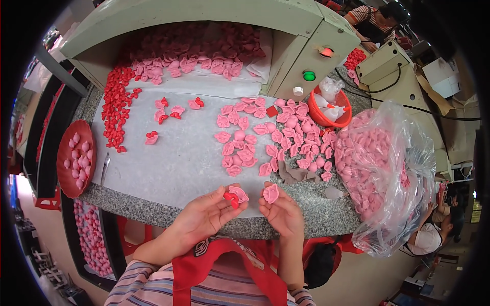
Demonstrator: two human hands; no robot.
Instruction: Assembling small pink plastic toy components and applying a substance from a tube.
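Observation:
Near the front edge of the worktop, my left hand (201, 217) pinches a small hollow pink molded piece (239, 193) with a red bow-shaped piece (233, 200) against it. Just to the right, my right hand (285, 213) grips another hollow pink molded half (271, 194) between thumb and fingers. The two pink parts are apart, their hollow sides showing. Beyond my hands, several pink halves (238, 148) lie in rough columns on a white sheet (168, 176). Further left on it are a few pink pieces with red bows (151, 138).
A pile of red bows (116, 104) lies at the left, near tweezers (105, 169) and a red dish (62, 168) of pink pieces. A pale green machine (301, 56) arches over more pink parts. At right are an orange basket (319, 118) and a plastic bag (408, 178) of pink pieces.

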